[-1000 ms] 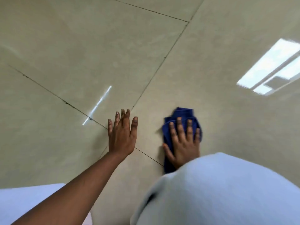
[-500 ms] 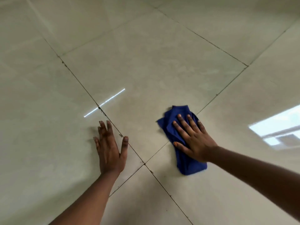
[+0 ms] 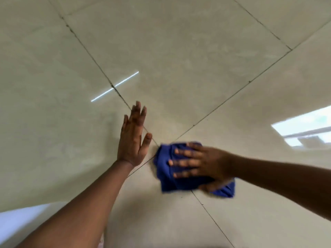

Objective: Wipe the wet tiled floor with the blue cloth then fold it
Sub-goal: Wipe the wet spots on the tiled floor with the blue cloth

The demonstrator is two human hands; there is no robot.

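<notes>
We've got the blue cloth (image 3: 165, 173) bunched up on the tiled floor (image 3: 188, 65), right over the spot where 4 grout lines (image 3: 100, 68) cross. Our right hand (image 3: 202, 163) presses flat on the cloth, fingers spread wide, thumb at its near edge. Our left hand (image 3: 131, 138) is just left of the cloth, not touching it, palm flat on the floor w/ fingers straight, close together, thumb out.
</notes>
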